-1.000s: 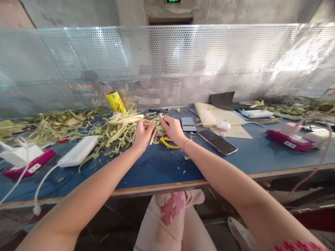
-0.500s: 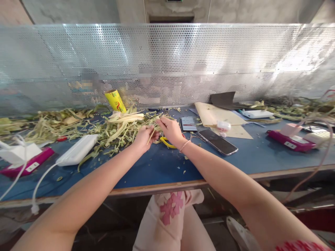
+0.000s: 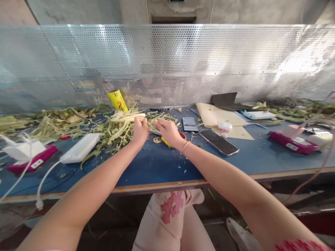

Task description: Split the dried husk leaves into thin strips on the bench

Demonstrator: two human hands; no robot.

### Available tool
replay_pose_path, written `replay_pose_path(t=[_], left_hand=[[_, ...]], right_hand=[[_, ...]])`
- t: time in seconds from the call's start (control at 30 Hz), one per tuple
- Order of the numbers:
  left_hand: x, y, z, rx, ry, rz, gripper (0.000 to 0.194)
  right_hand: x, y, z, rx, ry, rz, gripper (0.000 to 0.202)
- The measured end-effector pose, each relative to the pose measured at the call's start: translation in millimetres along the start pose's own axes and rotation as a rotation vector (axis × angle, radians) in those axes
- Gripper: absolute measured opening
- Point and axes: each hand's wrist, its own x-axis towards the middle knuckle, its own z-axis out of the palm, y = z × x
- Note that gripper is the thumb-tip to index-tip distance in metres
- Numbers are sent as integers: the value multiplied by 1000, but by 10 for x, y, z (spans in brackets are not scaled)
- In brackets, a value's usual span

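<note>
A tangled heap of dried, pale-green plant stems and husks [image 3: 119, 129] lies on the blue table. At its right edge my left hand [image 3: 140, 132] is closed in a pinch, thumb and forefinger together; what is between them is too small to make out. Close by on the right, my right hand [image 3: 169, 132] is also pinched, its fingertips at loose stem bits, and what it holds is not clear. Under and behind it lies a tool with a yellow handle [image 3: 165, 142] and a red-orange one, mostly covered, with a grey metal part showing.
A yellow cardboard tube [image 3: 117, 100] leans behind the heap. On the left are a white power bank [image 3: 80, 148] and a magenta power strip [image 3: 32, 160]. To the right lie a phone [image 3: 219, 142], brown paper [image 3: 218, 115] and another magenta strip [image 3: 293, 142]. A perforated metal screen [image 3: 172, 62] stands behind.
My left hand has moved up and left to the heap, away from the thin stem the hands were at together. My right hand has shifted slightly lower, showing more of the red-orange handle.
</note>
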Motion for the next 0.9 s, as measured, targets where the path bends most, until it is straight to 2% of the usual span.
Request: replay_pose_path(t=[0.23,0.43,0.57,0.77,0.83,0.9], left_hand=[[58,-17,-40,3,50,65,15],[26,39,-53,12,22,56,17],[-22,70,-84,72,-18,127,19],[-93,96,-107,72,53,288,22],[-127,119,-81,30,10,274,22],[-164,153,-38,-74,-34,194,26]], right_hand=[[7,-19,21,82,-32,29,40],[32,17,-20,145,-18,75,34],[33,89,-48,50,9,131,35],[2,93,-27,-129,-54,83,31],[-2,74,-13,-112,-29,83,29],[-1,65,-7,-99,4,88,27]])
